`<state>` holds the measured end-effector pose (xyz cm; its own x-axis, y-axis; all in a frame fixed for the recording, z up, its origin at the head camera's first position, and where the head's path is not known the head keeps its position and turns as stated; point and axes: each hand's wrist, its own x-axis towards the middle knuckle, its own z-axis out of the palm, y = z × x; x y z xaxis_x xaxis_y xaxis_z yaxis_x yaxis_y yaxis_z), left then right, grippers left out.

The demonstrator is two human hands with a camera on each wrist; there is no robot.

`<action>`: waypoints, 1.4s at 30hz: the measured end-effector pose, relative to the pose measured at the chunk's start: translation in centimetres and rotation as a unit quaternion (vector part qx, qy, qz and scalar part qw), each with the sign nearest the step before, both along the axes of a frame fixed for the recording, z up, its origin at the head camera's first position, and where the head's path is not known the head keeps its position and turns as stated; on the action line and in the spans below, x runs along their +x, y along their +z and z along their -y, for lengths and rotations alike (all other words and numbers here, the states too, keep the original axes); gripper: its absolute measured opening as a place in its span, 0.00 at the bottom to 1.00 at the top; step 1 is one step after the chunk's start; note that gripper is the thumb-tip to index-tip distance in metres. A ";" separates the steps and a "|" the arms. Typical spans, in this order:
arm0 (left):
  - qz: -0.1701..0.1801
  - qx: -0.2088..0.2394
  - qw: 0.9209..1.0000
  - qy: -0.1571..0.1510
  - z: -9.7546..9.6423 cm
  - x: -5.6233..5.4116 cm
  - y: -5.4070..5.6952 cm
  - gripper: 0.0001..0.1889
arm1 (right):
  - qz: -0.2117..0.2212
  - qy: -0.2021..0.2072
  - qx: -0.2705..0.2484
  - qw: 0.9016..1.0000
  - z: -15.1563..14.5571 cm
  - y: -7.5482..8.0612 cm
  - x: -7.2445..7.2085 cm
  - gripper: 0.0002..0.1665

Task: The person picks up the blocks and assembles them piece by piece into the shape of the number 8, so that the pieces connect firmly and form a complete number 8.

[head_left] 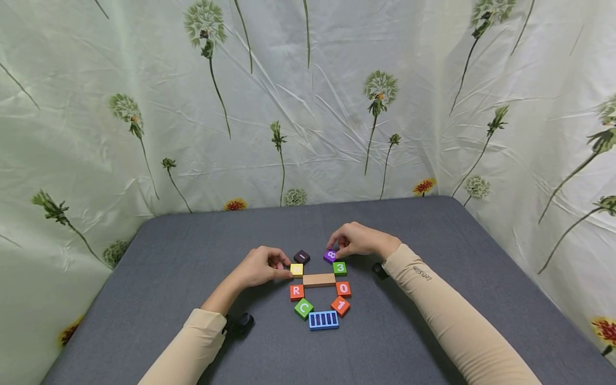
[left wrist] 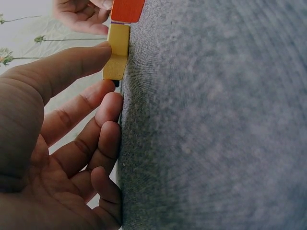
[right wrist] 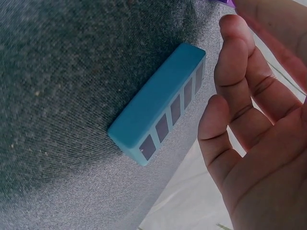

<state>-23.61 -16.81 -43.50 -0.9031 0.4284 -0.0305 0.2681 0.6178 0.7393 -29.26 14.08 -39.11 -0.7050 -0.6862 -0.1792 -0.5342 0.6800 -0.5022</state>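
Observation:
My left hand (head_left: 262,267) pinches a yellow letter block (head_left: 296,270) at the left of a ring of blocks. In the left wrist view the thumb presses one side of the yellow block (left wrist: 116,52) and the index fingertip meets its lower edge; the other fingers curl loosely. At the ring's far right, my right hand (head_left: 358,239) grips a purple block (head_left: 330,256) marked 8 between thumb and index finger. Only a sliver of that purple block shows at the top of the right wrist view. A dark block (head_left: 301,257) with a white dash lies tilted between both hands.
A plain wooden plank (head_left: 319,280) spans the ring. Around it lie a green 3 (head_left: 339,268), red R (head_left: 297,292), red 0 (head_left: 343,289), green C (head_left: 303,308), red 1 (head_left: 340,306) and a blue striped block (head_left: 324,320). A floral curtain (head_left: 317,107) hangs behind the grey table (head_left: 394,342).

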 end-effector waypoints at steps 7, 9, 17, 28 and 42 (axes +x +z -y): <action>0.002 -0.001 1.000 0.004 0.0 0.1 0.1 0.11 | -0.003 0.000 -0.002 1.000 0.0 -0.1 0.0 0.13; 0.004 -0.001 1.000 0.005 -0.1 0.1 0.1 0.11 | -0.004 0.001 -0.004 1.000 0.0 -0.1 0.0 0.13; 0.006 0.000 1.000 0.003 -0.1 0.1 0.1 0.11 | -0.002 0.003 -0.017 1.000 0.3 0.0 0.0 0.13; 0.004 -0.002 1.000 0.005 0.0 0.1 0.2 0.10 | -0.005 0.014 -0.015 1.000 1.6 0.4 0.1 0.14; 0.003 -0.003 1.000 -0.007 -0.2 -0.1 -0.1 0.11 | -0.014 0.038 0.004 0.999 4.5 0.0 0.2 0.18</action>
